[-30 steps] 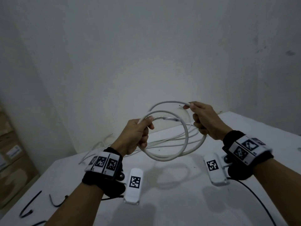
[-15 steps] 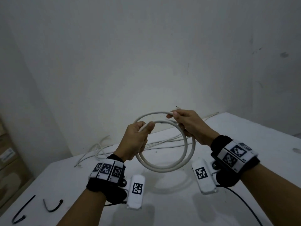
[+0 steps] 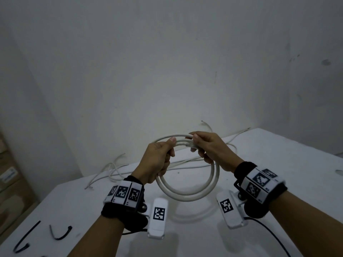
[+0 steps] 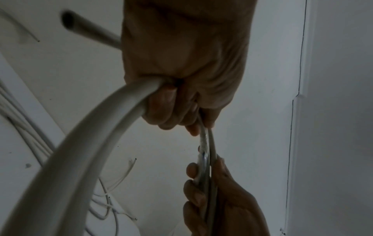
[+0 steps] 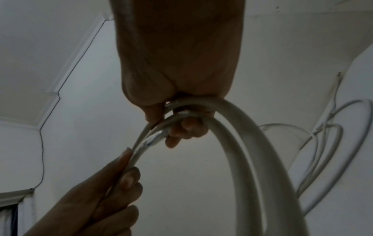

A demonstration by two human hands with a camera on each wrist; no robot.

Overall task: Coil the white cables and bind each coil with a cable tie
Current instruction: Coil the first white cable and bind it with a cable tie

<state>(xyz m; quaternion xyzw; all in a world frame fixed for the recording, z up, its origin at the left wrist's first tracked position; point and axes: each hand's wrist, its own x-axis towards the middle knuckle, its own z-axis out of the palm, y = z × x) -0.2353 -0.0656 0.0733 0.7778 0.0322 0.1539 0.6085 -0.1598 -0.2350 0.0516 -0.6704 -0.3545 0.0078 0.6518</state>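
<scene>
A thick white cable coil (image 3: 187, 194) of about two loops hangs in the air over the white table (image 3: 278, 164). My left hand (image 3: 157, 160) grips its upper left side, thumb along the top. My right hand (image 3: 207, 147) grips the top right, fingers curled round both strands. The two hands sit close together. In the left wrist view the coil (image 4: 90, 143) runs from my left hand (image 4: 181, 79) down to the right hand (image 4: 218, 199). In the right wrist view both loops (image 5: 252, 151) pass under my right hand (image 5: 177, 79). Two black cable ties (image 3: 61, 233) lie at the front left.
Several thinner loose white cables (image 3: 111, 169) lie tangled along the table's far edge against the wall. A second black tie (image 3: 24, 240) lies near the left table edge. Cardboard boxes (image 3: 9, 182) stand on the floor at the left. A black lead (image 3: 269, 232) trails from my right wrist.
My right hand has moved left toward my left hand, closing the gap along the top of the coil. The coil has drawn into a tighter, rounder ring.
</scene>
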